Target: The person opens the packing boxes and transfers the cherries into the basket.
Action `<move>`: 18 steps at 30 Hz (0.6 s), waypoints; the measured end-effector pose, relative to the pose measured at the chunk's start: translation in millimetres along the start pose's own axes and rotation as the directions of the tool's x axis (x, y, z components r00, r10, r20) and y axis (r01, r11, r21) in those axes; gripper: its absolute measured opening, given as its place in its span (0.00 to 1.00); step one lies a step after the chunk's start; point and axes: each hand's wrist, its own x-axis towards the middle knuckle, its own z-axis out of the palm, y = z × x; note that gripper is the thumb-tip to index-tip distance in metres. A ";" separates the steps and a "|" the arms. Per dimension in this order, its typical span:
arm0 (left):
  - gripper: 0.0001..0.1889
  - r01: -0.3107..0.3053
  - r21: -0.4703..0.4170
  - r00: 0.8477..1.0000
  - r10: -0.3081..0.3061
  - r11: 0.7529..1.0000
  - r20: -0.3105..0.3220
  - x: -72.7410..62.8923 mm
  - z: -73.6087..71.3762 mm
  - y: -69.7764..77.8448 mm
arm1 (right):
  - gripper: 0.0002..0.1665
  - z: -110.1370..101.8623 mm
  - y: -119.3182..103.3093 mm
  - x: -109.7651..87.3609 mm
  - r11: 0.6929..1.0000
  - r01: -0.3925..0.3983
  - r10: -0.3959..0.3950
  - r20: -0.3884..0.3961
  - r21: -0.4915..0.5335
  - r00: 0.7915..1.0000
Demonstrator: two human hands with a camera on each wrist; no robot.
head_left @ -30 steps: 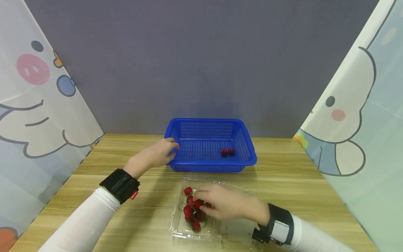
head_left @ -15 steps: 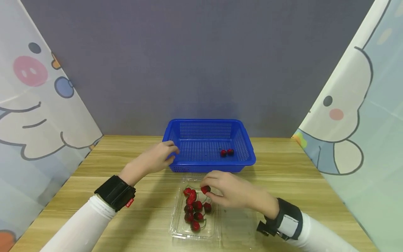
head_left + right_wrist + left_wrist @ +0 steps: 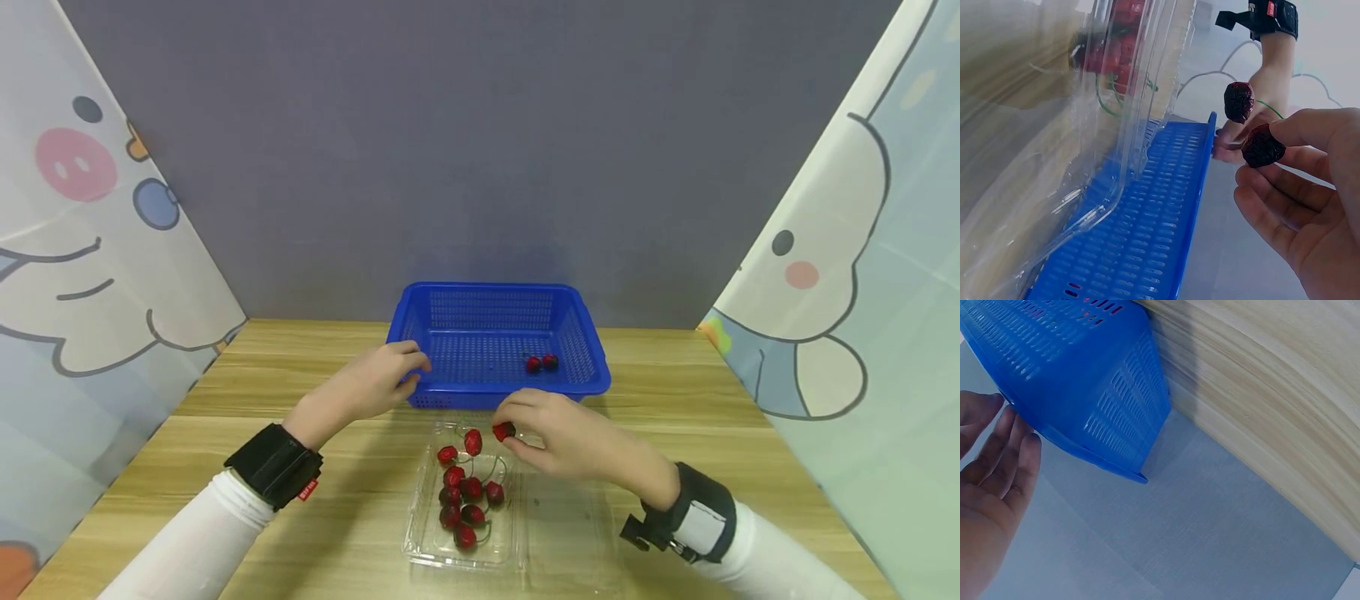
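Note:
My right hand pinches a dark red cherry between thumb and fingers, in front of the blue basket. A second cherry dangles beside it, its green stem running to the pinching fingers. Below lies a clear plastic box, opened out, with several stemmed cherries in its left half. My left hand holds the left rim of the blue basket; in the left wrist view its thumb and fingertips meet at the rim. Two cherries sit inside the basket at the right.
The clear lid half lies flat to the right of the box. Behind the wooden table stands a grey panel, close to the basket. Cartoon-printed sheets flank both sides.
My right hand has risen from the pile and moved toward the basket, lifting one cherry with another hanging from it. The left hand stays at the basket's rim.

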 end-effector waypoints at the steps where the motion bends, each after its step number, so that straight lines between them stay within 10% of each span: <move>1: 0.08 -0.005 -0.004 1.000 0.005 1.000 -0.006 -0.3 0.1 0.3 | 0.12 -1.1 0.3 0.4 1.000 0.000 0.000 -0.002 -0.006 1.000; 18: 0.04 -0.272 -0.067 0.959 0.265 0.960 -0.097 1.7 11.6 6.7 | 0.12 -27.2 18.6 5.5 0.999 -0.043 0.043 -0.088 0.007 0.995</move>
